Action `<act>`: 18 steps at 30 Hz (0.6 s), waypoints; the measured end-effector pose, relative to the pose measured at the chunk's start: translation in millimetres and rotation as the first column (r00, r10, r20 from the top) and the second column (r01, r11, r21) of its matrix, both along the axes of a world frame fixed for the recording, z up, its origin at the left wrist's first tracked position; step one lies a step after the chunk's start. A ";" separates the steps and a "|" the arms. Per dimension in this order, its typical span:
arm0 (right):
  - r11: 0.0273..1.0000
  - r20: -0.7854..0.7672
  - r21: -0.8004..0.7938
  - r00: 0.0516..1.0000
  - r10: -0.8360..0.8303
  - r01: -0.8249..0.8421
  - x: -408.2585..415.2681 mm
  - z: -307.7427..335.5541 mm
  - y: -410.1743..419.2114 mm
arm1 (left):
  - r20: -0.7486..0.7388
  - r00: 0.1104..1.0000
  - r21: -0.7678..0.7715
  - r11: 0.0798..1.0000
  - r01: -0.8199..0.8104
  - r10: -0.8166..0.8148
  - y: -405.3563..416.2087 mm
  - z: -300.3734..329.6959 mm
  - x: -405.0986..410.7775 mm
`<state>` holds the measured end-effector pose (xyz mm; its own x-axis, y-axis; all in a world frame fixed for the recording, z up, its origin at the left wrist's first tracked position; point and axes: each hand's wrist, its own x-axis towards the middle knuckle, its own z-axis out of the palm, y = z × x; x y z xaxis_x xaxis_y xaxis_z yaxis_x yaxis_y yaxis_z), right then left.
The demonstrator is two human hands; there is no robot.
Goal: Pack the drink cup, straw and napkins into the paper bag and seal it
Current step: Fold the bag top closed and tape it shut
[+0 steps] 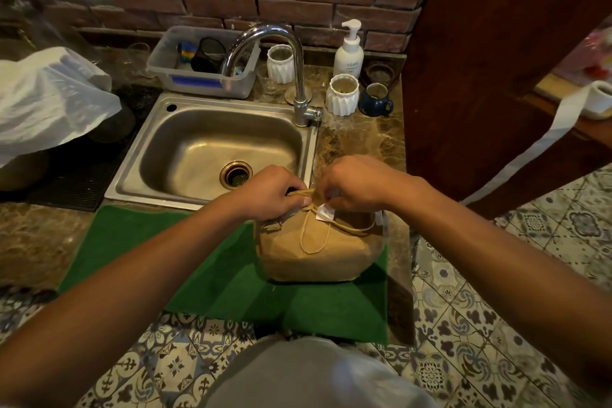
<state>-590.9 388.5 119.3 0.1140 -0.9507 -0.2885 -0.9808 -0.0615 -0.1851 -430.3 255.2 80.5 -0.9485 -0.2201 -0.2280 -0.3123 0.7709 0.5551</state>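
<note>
A brown paper bag (311,252) stands upright on a green mat (212,275) at the counter's front, just right of the sink. Its top is gathered together and its twine handles hang down the near side. My left hand (268,192) pinches the folded top and a handle at the bag's upper left. My right hand (351,182) grips the top on the right, with a small white piece of paper or sticker (324,211) under its fingers. The cup, straw and napkins are not visible; the bag hides whatever is inside.
A steel sink (212,149) with a tall faucet (298,63) lies behind the bag. Behind the sink sit a plastic bin (202,73), white ribbed cups (342,94), a blue mug (376,99) and a soap pump (348,50). A white plastic bag (49,96) lies left; a wooden post (496,60) stands right.
</note>
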 end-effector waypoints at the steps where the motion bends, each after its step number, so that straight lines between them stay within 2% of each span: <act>1: 1.000 -0.002 0.000 1.000 0.000 0.000 1.2 -0.5 -0.5 | 0.001 1.000 0.001 1.000 0.003 -0.003 0.4 0.5 -0.4; 7: 0.997 -0.043 -0.080 0.999 -0.014 0.011 9.1 -1.8 2.6 | -0.010 1.000 0.011 1.000 0.011 -0.010 1.7 2.7 0.0; 12: 0.978 -0.170 -0.208 0.983 -0.064 0.027 19.2 -9.9 4.7 | -0.004 1.000 0.025 1.000 -0.005 0.005 2.9 4.5 0.0; 18: 0.959 -0.273 -0.261 0.945 -0.179 0.107 28.0 -15.7 11.2 | -0.006 1.000 0.027 1.000 -0.002 0.002 3.9 5.1 -0.5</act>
